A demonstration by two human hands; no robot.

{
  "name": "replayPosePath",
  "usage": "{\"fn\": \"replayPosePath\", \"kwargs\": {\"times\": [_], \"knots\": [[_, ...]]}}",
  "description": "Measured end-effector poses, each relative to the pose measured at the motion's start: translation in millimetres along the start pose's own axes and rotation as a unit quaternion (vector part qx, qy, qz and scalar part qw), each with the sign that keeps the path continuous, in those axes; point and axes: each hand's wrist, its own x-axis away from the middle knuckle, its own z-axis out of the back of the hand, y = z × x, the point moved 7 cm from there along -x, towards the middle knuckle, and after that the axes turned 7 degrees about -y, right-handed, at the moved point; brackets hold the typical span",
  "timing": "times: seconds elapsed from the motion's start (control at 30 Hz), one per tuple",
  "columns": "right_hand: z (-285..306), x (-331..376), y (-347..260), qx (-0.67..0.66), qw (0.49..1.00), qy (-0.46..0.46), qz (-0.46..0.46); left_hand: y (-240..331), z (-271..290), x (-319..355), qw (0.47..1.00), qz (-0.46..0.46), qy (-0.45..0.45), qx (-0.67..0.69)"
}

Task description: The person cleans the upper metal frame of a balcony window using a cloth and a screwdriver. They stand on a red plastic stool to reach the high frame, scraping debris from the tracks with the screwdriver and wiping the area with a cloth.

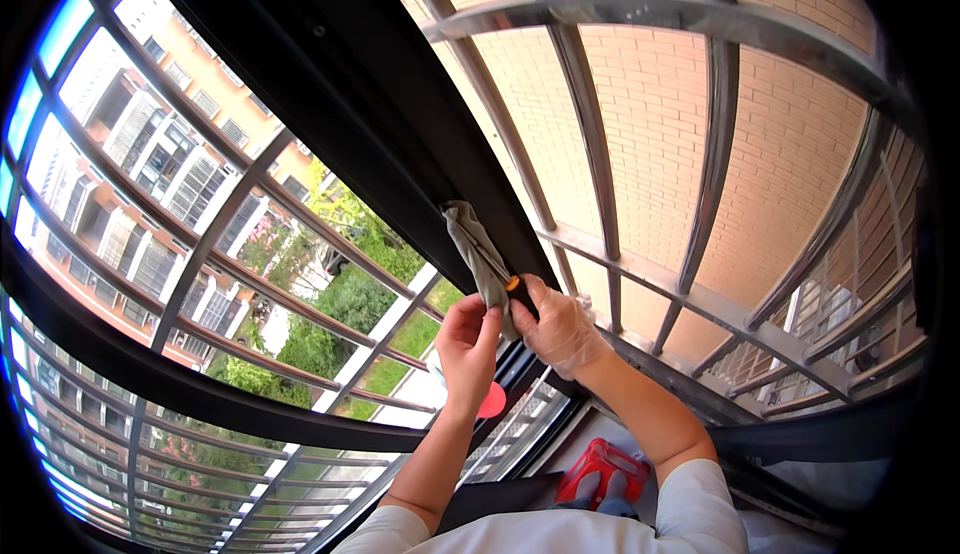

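A grey-green cloth (475,249) hangs against the dark window frame post, bunched into a long narrow shape. My right hand (552,326), in a clear plastic glove, is wrapped round a black and orange handle (516,287) close beside the cloth. The handle looks like a screwdriver's; whatever extends from it is hidden by the cloth. My left hand (468,342) is closed, its thumb and fingertips pinching the cloth's lower part. Just below this hand shows a round pinkish-red thing (492,401), whose kind I cannot make out.
The dark window frame (330,74) runs diagonally through the view. Metal security bars (715,154) stand outside, before a tan brick wall (640,104). On the left, bars front greenery and buildings. Below, my feet stand on a red stool (585,474).
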Motion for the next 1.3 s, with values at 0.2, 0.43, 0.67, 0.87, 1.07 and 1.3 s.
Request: {"fn": "replayPosePath", "kwargs": {"times": [0.2,0.43,0.67,0.87,1.07,1.3], "knots": [[40,-43,-71,-0.072,0.997,-0.026,0.029,72,-2,-26,0.996,-0.092,0.006,0.008],[109,-105,-151,0.036,0.998,0.001,0.045,176,-21,-73,0.977,-0.211,-0.015,0.013],[86,-89,-135,-0.032,0.994,-0.102,0.026,150,-10,-75,0.985,-0.168,-0.033,-0.025],[118,-125,-208,-0.042,0.996,-0.073,0.034,212,-7,-98,0.975,-0.218,-0.027,0.022],[149,-185,-295,0.023,0.996,0.014,0.087,284,5,-121,0.958,-0.287,-0.003,0.002],[154,-240,-401,0.81,0.545,0.063,0.205,313,46,-89,0.942,-0.313,0.012,-0.12]]}}
